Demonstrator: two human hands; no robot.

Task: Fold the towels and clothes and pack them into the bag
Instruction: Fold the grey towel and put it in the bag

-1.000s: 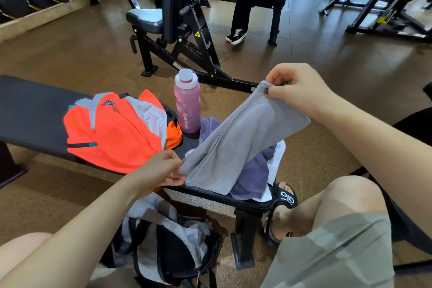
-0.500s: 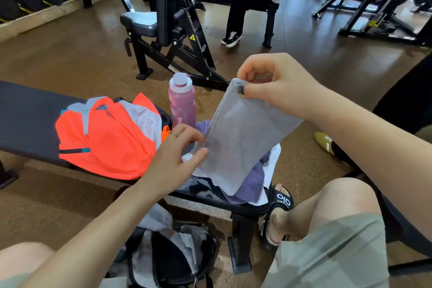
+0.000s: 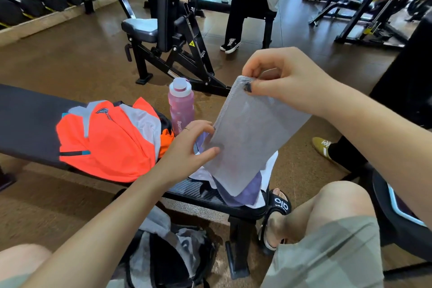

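Grey towel (image 3: 247, 138): hanging above the bench (image 3: 28, 124) end, over the purple clothes (image 3: 245, 192). Your right hand (image 3: 287, 82) pinches its top corner. Your left hand (image 3: 187, 149), which gripped the lower corner a second ago, has let go and now lies loosely open against the left edge. Judgement: fold under way. Bag (image 3: 168, 257): open on the floor.

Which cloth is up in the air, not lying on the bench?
The grey towel. The right hand pinches its top corner and the left hand touches its edge, so it hangs. The orange shirt and purple cloth lie on the bench.
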